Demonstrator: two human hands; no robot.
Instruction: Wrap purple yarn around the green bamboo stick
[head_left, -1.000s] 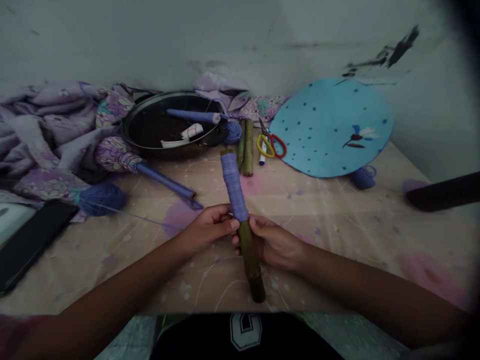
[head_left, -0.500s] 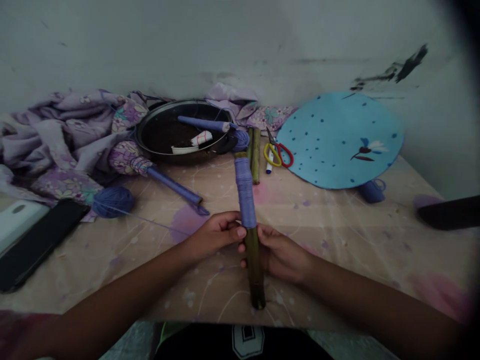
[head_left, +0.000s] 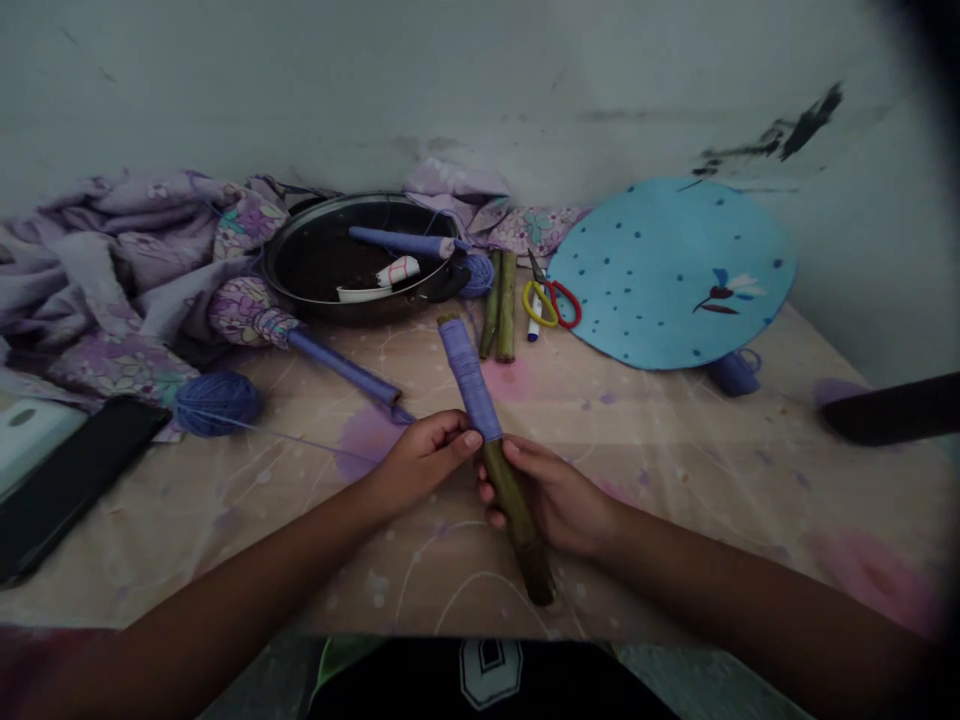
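Note:
A bamboo stick (head_left: 512, 492) slants over the near middle of the table, its upper half wound in purple yarn (head_left: 471, 385) and its lower half bare green-brown. My right hand (head_left: 562, 500) is closed around the bare part from the right, fingertips showing on the left side. At the lower edge of the winding, my left hand (head_left: 435, 455) pinches with thumb and fingers against the stick. A yarn strand runs to this hand from the purple yarn ball (head_left: 217, 403) on the left; its end between the fingers is hidden.
Behind stand a dark pan (head_left: 300, 290) and bamboo pieces (head_left: 507, 310), with scissors (head_left: 551, 302) and a marker beside them. A blue oval sheet (head_left: 667, 280) leans at the right. Floral cloth (head_left: 150, 250), a wrapped stick (head_left: 345, 367) and a black phone (head_left: 75, 490) lie left.
The bamboo stick has tilted, its top swinging left and its lower end right. Both hands keep their hold on stick and yarn. The whole view has shifted slightly.

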